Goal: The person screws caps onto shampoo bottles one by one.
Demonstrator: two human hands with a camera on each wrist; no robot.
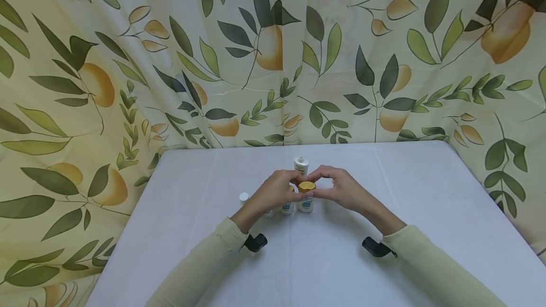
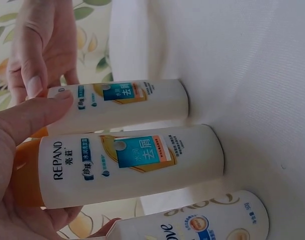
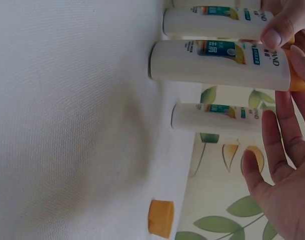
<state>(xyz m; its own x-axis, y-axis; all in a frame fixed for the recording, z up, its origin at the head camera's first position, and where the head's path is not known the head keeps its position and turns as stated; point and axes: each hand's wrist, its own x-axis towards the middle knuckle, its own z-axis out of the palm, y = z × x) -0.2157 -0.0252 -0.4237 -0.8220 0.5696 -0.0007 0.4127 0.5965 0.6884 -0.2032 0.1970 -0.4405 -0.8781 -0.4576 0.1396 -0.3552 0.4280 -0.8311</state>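
Note:
My right hand [image 1: 341, 188] has thumb and forefinger at the orange cap [image 1: 307, 187] of a white shampoo bottle [image 3: 217, 65], which stands upright on the table. From the other side my left hand [image 1: 281, 187] grips the same bottle near its neck, the thumb [image 2: 47, 112] lying across it. Just left stands a second shampoo bottle [image 2: 132, 165], also orange-capped, beneath the left hand. A third bottle [image 1: 301, 165] stands behind, its narrow neck uncapped. In the right wrist view, a loose orange cap [image 3: 161, 218] lies on the table.
Left of the two capped shampoo bottles stands a white Dove bottle [image 2: 192, 220]. A white cap [image 1: 244, 198] shows beside the left forearm. The white-covered table [image 1: 426, 203] ends at a leaf-and-fruit patterned curtain [image 1: 375, 37].

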